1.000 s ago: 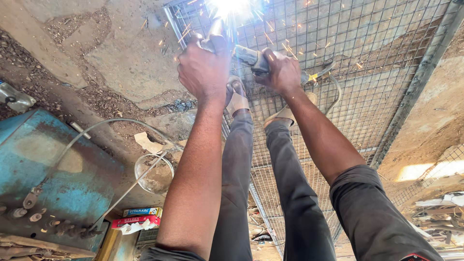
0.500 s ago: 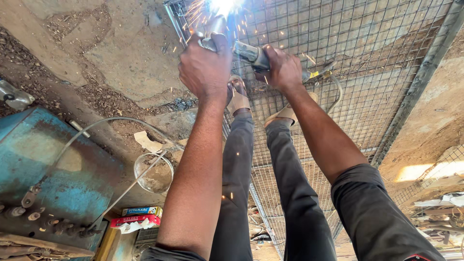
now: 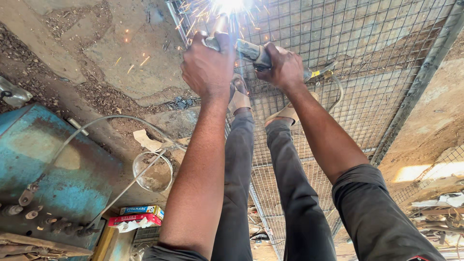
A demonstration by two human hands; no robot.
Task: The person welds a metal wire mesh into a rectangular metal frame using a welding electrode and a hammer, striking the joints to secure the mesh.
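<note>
head view: the left hand [image 3: 209, 65] is closed tight round the front of a grey handheld power grinder [image 3: 251, 50], and the right hand [image 3: 285, 67] is wrapped fully round its rear body, two hands likely for steadiness; the tool's tip meets the grey welded wire mesh panel [image 3: 377, 72] at the top edge, where white sparks [image 3: 229, 6] burst; the panel lies flat on the dirt floor [image 3: 106, 53] under the person's sandalled feet [image 3: 239, 99]; a scuffed blue metal machine [image 3: 53, 169] with a grey cable [image 3: 111, 121] sits well apart at left.
</note>
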